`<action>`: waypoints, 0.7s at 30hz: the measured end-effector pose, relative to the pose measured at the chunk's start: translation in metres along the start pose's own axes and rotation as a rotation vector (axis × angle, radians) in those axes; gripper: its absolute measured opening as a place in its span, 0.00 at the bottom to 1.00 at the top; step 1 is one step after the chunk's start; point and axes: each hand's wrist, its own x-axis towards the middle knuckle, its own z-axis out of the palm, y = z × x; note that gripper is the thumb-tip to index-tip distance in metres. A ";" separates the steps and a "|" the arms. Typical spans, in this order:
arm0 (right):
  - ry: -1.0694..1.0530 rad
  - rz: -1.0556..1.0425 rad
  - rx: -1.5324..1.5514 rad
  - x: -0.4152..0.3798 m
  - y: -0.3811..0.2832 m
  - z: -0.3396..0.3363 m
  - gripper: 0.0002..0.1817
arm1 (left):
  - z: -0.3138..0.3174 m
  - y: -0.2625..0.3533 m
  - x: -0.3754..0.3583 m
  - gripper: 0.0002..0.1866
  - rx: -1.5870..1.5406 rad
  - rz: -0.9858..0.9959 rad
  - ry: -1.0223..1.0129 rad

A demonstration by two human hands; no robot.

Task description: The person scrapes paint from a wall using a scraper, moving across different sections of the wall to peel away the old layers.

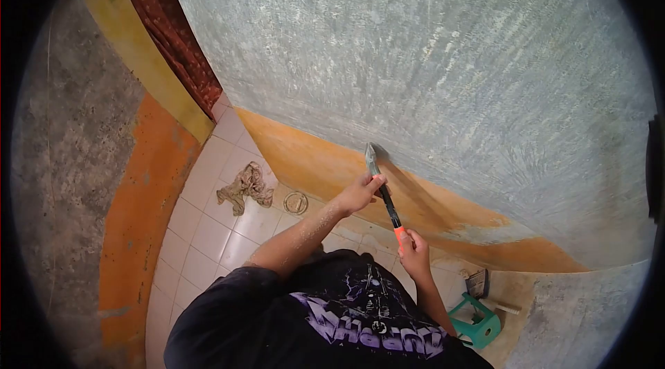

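Observation:
A long tool (389, 204) with a black-and-orange handle and a grey head, which looks like a scraper, slants up toward the wall (443, 92). Its head meets or nearly meets the wall just above the border between grey and orange; exact contact is hard to see. My left hand (357, 194) is closed around the upper handle, just below the head. Lower down, my right hand (414, 253) grips the orange end of the handle. Pale specks cover my left forearm. Grey, streaky, rough marks fill the upper wall, above an orange band (291, 151).
On the tiled floor (208, 234) lie a crumpled cloth (247, 187) and a round ring-like object (296, 203). A green plastic stool (476, 324) stands at lower right, near a small dark container (476, 284). A red-brown curtain (170, 33) hangs at the doorway, left.

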 end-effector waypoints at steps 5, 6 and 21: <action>-0.031 0.080 0.072 -0.002 -0.001 0.025 0.17 | -0.024 -0.003 -0.006 0.23 -0.020 -0.015 -0.016; -0.045 0.098 0.097 -0.002 -0.003 0.030 0.17 | -0.025 -0.005 -0.009 0.23 -0.061 -0.003 -0.007; -0.399 0.113 0.080 0.020 0.014 0.049 0.17 | -0.035 -0.008 -0.042 0.22 -0.673 0.103 0.115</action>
